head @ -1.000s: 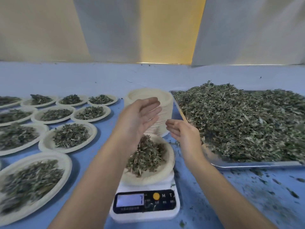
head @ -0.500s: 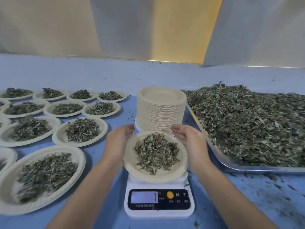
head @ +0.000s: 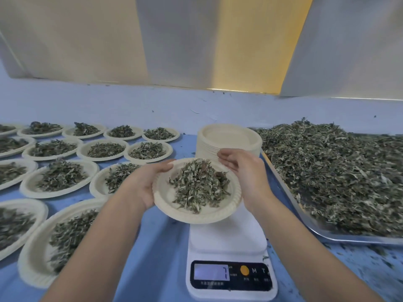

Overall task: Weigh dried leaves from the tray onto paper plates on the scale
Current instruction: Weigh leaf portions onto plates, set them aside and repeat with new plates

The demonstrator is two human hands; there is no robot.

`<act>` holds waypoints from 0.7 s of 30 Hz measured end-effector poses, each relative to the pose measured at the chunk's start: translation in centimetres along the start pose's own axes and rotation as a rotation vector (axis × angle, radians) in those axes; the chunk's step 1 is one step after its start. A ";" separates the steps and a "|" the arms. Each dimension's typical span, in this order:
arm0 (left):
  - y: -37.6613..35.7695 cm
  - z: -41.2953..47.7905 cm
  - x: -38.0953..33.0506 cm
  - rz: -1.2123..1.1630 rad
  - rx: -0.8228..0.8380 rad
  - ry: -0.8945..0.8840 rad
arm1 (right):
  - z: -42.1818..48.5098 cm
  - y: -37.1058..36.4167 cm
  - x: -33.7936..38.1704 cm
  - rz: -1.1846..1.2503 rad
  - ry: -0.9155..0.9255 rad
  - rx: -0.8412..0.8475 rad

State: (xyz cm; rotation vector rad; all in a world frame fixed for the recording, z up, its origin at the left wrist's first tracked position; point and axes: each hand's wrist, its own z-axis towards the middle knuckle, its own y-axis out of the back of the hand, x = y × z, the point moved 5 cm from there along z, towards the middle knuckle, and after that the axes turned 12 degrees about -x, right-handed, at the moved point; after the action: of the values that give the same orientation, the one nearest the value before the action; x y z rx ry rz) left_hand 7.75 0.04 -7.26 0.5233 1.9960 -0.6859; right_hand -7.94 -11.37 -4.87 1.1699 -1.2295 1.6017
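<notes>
One paper plate (head: 174, 211) of dried leaves (head: 198, 184) hangs above the scale (head: 226, 240) (left hand (head: 141, 186) grips its rim, right hand (head: 248, 175) alongside, fingers relaxed).

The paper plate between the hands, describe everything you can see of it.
The round, cream paper plate has a crimped rim and a shallow flat well, and looks like pressed pulp. A loose pile of dried green leaves sits in its middle. It appears lifted, roughly level, over the far left part of the white digital scale. The left hand grips its left rim, thumb on top; the right hand lies open against its far right edge.
</notes>
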 end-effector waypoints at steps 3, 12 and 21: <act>1.7 0.4 -2.3 -0.059 -0.006 -0.039 | 0.3 -2.3 0.2 -0.066 0.023 0.043; 6.8 5.4 -8.2 -0.247 -0.209 -0.098 | 0.4 -9.5 -3.4 -0.212 -0.241 0.311; 9.2 12.7 -9.4 -0.288 -0.390 -0.184 | 4.3 -16.6 -6.1 0.032 -0.528 0.195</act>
State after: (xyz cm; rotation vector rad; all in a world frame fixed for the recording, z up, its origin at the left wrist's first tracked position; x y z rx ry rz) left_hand 25.93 -2.08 -6.60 -0.0596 1.9794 -0.4751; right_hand 10.25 -12.18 -6.18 1.7846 -1.4403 1.5091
